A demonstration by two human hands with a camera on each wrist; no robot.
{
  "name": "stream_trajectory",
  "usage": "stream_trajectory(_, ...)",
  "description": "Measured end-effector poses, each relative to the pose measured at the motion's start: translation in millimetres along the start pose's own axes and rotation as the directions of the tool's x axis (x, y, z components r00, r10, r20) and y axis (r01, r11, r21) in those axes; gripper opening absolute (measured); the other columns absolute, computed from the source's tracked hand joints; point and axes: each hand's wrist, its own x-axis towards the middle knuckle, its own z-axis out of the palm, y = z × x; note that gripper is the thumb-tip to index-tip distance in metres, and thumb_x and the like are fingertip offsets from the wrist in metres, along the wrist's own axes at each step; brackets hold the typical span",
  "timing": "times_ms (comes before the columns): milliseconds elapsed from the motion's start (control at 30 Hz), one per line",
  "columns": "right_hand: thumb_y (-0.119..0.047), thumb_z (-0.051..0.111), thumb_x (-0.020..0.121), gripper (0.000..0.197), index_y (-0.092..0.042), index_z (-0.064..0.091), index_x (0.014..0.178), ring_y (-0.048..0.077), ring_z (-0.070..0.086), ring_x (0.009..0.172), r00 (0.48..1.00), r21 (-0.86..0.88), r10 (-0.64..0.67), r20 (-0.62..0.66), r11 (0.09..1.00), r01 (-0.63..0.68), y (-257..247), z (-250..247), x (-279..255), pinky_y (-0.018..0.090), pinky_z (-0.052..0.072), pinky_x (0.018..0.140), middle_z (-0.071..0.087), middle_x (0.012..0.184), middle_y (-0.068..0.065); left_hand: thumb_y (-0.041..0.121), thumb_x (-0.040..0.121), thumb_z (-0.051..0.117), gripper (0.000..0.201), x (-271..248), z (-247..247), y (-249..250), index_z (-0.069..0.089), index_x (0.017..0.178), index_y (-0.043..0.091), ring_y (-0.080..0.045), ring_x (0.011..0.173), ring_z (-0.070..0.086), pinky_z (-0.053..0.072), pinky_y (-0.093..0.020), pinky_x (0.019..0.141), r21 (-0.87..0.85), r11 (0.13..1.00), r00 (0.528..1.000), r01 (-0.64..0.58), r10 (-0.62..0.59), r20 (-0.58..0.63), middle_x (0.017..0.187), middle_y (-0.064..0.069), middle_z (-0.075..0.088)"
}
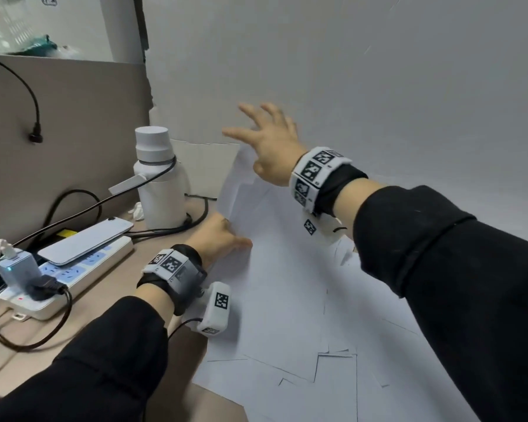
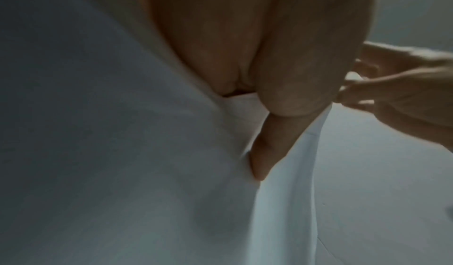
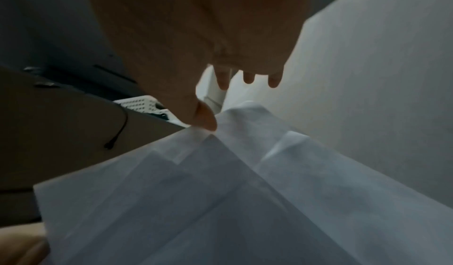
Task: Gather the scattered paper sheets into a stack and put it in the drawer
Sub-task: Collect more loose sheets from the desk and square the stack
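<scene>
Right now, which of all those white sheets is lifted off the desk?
The sheet at the far left, beside the white bottle: the left hand holds its edge up, and it bends upward. The other sheets lie flat, overlapping.

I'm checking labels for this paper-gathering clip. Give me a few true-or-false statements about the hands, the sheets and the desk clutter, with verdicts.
1. The left hand holds the lifted edge of the paper sheets. True.
2. The right hand is a closed fist. False: its fingers are spread open above the far end of the sheets.
3. The sheets already form a squared-up stack. False: they overlap at uneven angles, corners sticking out.
4. A phone lies on top of the power strip. True.
5. The white bottle lies on its side. False: it stands upright, to the left of the sheets.
</scene>
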Motion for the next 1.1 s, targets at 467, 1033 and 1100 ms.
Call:
stream_trajectory(467, -0.017, 0.044, 0.097, 0.016, -0.014, 0.057, 0.104, 0.035, 0.058, 0.082, 0.862, -0.001, 0.111, -0.495, 0.992, -0.129, 13.5, -47.9, -18.6, 0.035, 0.041, 0.071, 0.065, 0.094, 0.009, 0.0, 0.064, 0.089, 0.043, 19.5, -11.6, -47.4, 0.067, 0.101, -0.002, -0.033, 0.092, 0.066, 0.056, -0.04, 0.082, -0.197, 0.912, 0.931, 0.361, -0.365, 0.019, 0.094, -0.019, 0.071)
stream_trajectory(1033, -0.014, 0.048, 0.097, 0.02, -0.016, 0.057, 0.114, 0.028, 0.052, 0.088, 0.838, 0.137, -0.038, 0.545, 0.989, -0.045, -9.2, 74.1, -166.9, 0.029, 0.035, 0.076, 0.052, 0.101, 0.007, 0.033, 0.099, 0.061, 0.038, -13.0, 28.5, -21.0, 0.062, 0.122, 0.002, -0.036, 0.093, 0.071, 0.061, -0.05, 0.07, -0.523, 0.704, 0.874, 0.481, -0.434, 0.221, 0.112, -0.022, 0.072)
stream_trajectory(1100, -0.013, 0.051, 0.095, 0.018, -0.018, 0.059, 0.11, 0.027, 0.054, 0.094, 0.821, 0.158, -0.046, 0.569, 0.986, -0.054, -5.7, 76.1, -170.8, 0.029, 0.038, 0.079, 0.059, 0.11, 0.007, 0.007, 0.089, 0.07, 0.039, -4.6, 31.3, -32.2, 0.058, 0.124, -0.006, -0.038, 0.09, 0.07, 0.062, -0.051, 0.074, -0.363, 0.802, 0.88, 0.475, -0.432, 0.197, 0.11, -0.025, 0.07)
